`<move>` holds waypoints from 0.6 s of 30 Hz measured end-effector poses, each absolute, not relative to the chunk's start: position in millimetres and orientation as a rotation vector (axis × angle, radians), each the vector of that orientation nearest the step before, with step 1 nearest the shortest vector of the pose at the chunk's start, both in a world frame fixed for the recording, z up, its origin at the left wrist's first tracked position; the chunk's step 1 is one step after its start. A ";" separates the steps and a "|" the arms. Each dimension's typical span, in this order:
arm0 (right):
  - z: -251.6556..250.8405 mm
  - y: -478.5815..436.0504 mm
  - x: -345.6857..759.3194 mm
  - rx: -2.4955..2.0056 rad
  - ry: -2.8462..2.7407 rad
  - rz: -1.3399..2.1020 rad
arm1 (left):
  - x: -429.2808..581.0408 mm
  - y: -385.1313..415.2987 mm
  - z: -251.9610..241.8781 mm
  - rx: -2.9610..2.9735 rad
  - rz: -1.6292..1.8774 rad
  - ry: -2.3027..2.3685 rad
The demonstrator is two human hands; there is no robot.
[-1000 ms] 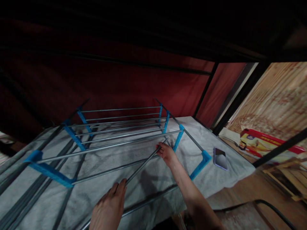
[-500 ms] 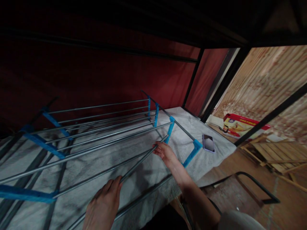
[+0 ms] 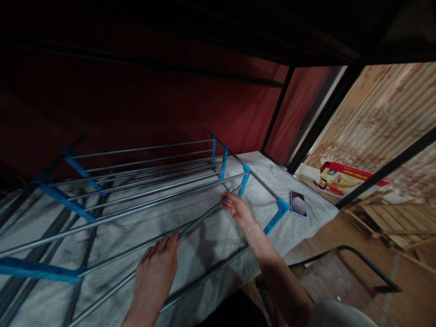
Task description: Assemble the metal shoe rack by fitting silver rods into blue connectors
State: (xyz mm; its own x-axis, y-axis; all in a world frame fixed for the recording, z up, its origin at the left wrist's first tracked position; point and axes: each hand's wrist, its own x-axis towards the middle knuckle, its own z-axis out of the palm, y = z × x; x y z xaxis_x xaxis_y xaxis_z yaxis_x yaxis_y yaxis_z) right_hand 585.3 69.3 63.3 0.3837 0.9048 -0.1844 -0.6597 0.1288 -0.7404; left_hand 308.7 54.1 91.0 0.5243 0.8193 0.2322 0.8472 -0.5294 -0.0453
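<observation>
Lying on its side is a rack of thin grey metal tubes and blue plastic brackets [image 3: 282, 209]. My left hand [image 3: 156, 268] is closed around a loose grey tube [image 3: 200, 220], palm down, near the middle of its length. Farther along, my right hand [image 3: 237, 211] pinches the same tube close to its far end. That end lies beside a blue bracket [image 3: 244, 179]; whether it touches the bracket I cannot tell. A fitted tube [image 3: 112, 261] runs just behind the held one, starting from the blue bracket [image 3: 44, 269] at lower left.
White cloth [image 3: 272, 181] covers the surface under the rack. A phone [image 3: 298, 203] lies right of it. Black metal posts [image 3: 327, 116] and a dark red wall [image 3: 153, 104] enclose the space. A red box [image 3: 350, 179], folded wooden slats [image 3: 395, 222] and a chair [image 3: 340, 272] stand at right.
Both hands have moved slightly away from me with the tube, my left hand also to the right. The tube now lies closer to the fitted tube behind it. The view has shifted slightly.
</observation>
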 end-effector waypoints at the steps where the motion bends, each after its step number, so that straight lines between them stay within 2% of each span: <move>1: 63.1 69.9 585.9 -0.855 -0.353 1.166 | 308.8 55.6 90.7 -2.611 -0.271 -1.433; 10: 54.2 75.3 592.1 -0.872 -0.411 1.163 | 308.1 77.4 77.3 -2.650 -0.289 -1.391; 18: 55.1 82.2 592.7 -0.865 -0.420 1.170 | 309.2 96.1 84.6 -2.635 -0.248 -1.355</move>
State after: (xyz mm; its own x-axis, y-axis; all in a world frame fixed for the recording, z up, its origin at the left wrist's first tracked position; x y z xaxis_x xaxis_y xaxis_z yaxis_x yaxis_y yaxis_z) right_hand 592.7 82.2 55.1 0.3645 0.9207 -0.1395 -0.6220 0.1293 -0.7723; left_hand 309.2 96.1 84.6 0.5736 0.7881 0.2233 0.8161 -0.5733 -0.0729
